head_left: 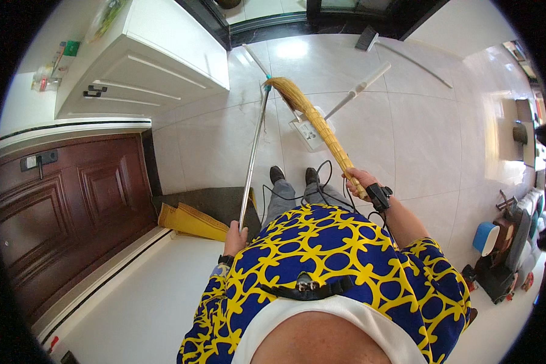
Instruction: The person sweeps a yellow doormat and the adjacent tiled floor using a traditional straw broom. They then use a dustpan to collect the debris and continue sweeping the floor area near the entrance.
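Note:
My left hand [235,237] is closed round the lower end of a long metal pole [254,159]. At its far end, a teal joint meets a narrow crossbar [256,61], apparently a squeegee or flat mop head. In my right hand [363,179] is the bound handle of a straw broom [321,125]. The broom's bristles lie against the teal joint and hide part of the crossbar. Just beyond my feet, partly behind the broom, a white dustpan [317,144] with some debris in it rests on the tiles. Its pale handle [357,91] slants away to the right.
A grey-bristled broom [367,38] lies near the dark door frame [273,25]. White cabinet [141,77] and brown door [73,191] stand on the left. A dark mat [200,198] and yellow folded piece [193,220] lie by the door. Black cables [330,170] hang before my legs.

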Demonstrator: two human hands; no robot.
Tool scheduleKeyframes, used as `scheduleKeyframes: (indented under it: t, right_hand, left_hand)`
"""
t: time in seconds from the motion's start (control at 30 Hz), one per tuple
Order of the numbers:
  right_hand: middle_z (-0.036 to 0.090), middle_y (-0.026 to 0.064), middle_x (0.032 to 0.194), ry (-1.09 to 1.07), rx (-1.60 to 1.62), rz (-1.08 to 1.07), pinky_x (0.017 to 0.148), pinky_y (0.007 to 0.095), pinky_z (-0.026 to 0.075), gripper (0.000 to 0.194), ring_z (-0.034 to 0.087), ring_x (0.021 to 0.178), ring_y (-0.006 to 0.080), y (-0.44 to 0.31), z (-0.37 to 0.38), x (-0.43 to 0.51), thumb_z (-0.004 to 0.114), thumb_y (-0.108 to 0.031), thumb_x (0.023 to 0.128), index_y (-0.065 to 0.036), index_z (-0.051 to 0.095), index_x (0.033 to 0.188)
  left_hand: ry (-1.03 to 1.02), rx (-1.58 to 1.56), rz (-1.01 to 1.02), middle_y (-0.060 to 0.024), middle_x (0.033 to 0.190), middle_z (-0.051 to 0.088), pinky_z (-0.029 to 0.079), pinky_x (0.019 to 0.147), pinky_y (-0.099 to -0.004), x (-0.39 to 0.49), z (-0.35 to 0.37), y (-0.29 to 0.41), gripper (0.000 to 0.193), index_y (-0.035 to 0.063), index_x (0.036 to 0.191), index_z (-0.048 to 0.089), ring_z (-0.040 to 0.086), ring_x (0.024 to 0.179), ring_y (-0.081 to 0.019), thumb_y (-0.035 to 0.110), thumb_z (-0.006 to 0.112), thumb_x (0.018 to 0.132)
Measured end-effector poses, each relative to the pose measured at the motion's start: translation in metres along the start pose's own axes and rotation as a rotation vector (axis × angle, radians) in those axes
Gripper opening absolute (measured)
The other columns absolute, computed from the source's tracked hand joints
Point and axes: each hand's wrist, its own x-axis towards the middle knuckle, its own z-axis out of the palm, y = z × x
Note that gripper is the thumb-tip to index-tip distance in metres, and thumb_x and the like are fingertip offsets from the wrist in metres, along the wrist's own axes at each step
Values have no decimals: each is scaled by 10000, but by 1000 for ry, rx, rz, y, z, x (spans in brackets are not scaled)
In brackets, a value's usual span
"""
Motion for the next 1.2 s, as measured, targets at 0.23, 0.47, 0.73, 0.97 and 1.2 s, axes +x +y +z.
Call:
scheduleKeyframes:
  t: [0.23, 0.47, 0.73, 0.97, 1.2]
  right_hand:
    - [487, 15, 585, -63, 25, 3, 345, 183, 373, 268, 446, 414, 65, 10, -20, -18, 514, -287, 845, -30, 468, 908]
    - [491, 17, 587, -12, 49, 50, 351, 185, 387, 243, 456, 422, 70, 23, -36, -18, 528, -272, 831, -42, 473, 887]
    - [495, 24, 580, -16, -129, -17, 347, 199, 385, 222, 460, 423, 81, 21, -39, -29, 543, -249, 816, -36, 487, 846]
    - [491, 24, 560, 174, -269, 51, 353, 219, 379, 198, 461, 416, 94, 49, -41, -76, 580, -204, 793, -23, 504, 773]
    - [493, 25, 565, 325, -189, 160, 363, 209, 395, 205, 470, 431, 90, 97, -30, -112, 573, -207, 815, -24, 480, 806]
  left_hand:
    - [-3, 1, 0, -204, 666, 499, 406, 569, -426, 8, 1, -2, 230, 11, 852, 392, 528, 658, -376, 177, 545, 807]
    - [145, 21, 93, -157, 672, 470, 394, 550, -391, 33, -5, 4, 218, 13, 842, 401, 492, 614, -294, 182, 535, 809]
    - [80, 22, 10, -140, 686, 473, 394, 588, -377, 32, -24, 0, 221, 4, 825, 417, 488, 649, -265, 184, 542, 799]
    - [-64, -52, -23, -93, 645, 490, 388, 484, -319, 24, -30, -71, 229, 2, 788, 439, 482, 536, -164, 181, 580, 785]
    - [-321, -20, 14, -49, 673, 495, 400, 533, -267, 23, -41, -132, 229, -24, 873, 484, 459, 606, -113, 144, 611, 783]
